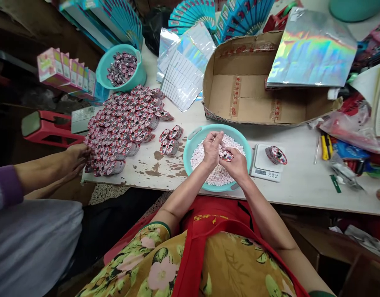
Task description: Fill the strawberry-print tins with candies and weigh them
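Observation:
A turquoise basin (pixel 186 154) full of small pale pink candies (pixel 213 178) stands in front of me. Over it, my right hand (pixel 238 166) grips a small red-printed container (pixel 227 156) with its opening facing up. My left hand (pixel 211 149) is closed just above the container, with some of the pale candies at its fingertips. Right of the basin, another such container lies on a white digital scale (pixel 266 171). A small group of the same containers (pixel 169 140) stands left of the basin.
A co-worker's hand (pixel 76 156) touches a large cluster of containers (pixel 116 123) at the left. Behind it sits a turquoise basin of small items (pixel 100 76). An open cardboard box (pixel 221 97), silver sheets (pixel 313 53) and a yellow cutter (pixel 326 146) lie farther back and right.

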A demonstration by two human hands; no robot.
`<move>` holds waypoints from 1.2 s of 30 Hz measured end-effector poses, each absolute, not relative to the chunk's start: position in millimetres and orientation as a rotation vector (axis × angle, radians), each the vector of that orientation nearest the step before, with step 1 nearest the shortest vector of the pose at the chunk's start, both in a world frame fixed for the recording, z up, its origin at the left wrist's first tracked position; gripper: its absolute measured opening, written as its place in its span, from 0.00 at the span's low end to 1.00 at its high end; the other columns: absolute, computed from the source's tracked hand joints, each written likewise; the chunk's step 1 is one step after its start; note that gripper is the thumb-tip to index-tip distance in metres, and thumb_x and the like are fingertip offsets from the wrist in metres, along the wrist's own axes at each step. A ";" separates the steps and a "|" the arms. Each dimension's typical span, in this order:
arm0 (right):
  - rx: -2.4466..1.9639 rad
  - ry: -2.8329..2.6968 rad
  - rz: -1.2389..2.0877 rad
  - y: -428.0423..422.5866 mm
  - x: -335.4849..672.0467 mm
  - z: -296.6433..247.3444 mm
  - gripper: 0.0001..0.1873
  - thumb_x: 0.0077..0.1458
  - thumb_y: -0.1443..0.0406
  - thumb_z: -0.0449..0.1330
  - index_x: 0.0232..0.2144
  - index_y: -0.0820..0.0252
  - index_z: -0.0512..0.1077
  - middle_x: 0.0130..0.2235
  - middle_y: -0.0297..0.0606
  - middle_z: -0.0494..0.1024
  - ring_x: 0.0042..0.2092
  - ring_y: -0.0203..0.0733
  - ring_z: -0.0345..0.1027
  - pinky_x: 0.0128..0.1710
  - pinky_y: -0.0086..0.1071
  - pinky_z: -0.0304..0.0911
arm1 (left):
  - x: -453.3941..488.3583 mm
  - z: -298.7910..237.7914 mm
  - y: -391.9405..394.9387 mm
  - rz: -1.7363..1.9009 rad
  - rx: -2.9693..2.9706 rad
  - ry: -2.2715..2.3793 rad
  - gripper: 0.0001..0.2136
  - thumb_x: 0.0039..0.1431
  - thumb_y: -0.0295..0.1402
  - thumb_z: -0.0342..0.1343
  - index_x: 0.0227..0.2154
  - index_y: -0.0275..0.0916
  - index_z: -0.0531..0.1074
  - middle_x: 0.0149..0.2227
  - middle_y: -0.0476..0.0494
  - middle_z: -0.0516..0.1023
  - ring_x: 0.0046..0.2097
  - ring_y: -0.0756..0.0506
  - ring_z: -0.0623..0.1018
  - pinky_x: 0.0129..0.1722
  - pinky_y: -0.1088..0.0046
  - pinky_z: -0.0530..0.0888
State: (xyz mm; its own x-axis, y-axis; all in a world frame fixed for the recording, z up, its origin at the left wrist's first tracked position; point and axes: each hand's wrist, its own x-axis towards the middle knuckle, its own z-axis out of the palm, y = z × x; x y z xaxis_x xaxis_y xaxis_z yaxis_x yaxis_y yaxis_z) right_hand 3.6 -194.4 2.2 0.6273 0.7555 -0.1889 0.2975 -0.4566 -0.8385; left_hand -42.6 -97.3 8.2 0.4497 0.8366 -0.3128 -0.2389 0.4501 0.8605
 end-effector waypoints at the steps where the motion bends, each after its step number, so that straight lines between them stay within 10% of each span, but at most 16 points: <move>1: -2.031 -0.815 0.712 -195.0 3.9 2.0 0.17 0.45 0.63 0.64 0.41 0.56 0.76 0.45 0.41 0.81 0.47 0.51 0.74 0.49 0.41 0.67 | -41.6 8.4 -98.0 0.763 0.857 0.844 0.21 0.50 0.50 0.69 0.28 0.39 0.66 0.19 0.57 0.66 0.19 0.55 0.67 0.21 0.79 0.63; 21: -1.851 -0.724 0.732 -205.3 4.3 -8.1 0.20 0.41 0.64 0.62 0.41 0.58 0.76 0.43 0.39 0.79 0.45 0.47 0.73 0.49 0.39 0.66 | -32.9 6.1 -102.4 0.682 0.942 0.812 0.24 0.50 0.54 0.67 0.27 0.41 0.63 0.15 0.61 0.59 0.15 0.57 0.58 0.15 0.79 0.53; 36: -1.609 -0.678 0.735 -220.3 3.4 -23.4 0.24 0.45 0.57 0.72 0.46 0.55 0.78 0.47 0.38 0.78 0.50 0.45 0.72 0.55 0.39 0.65 | -73.3 -14.1 -51.8 0.372 0.425 1.066 0.13 0.65 0.37 0.58 0.28 0.37 0.65 0.20 0.56 0.67 0.19 0.59 0.65 0.17 0.84 0.58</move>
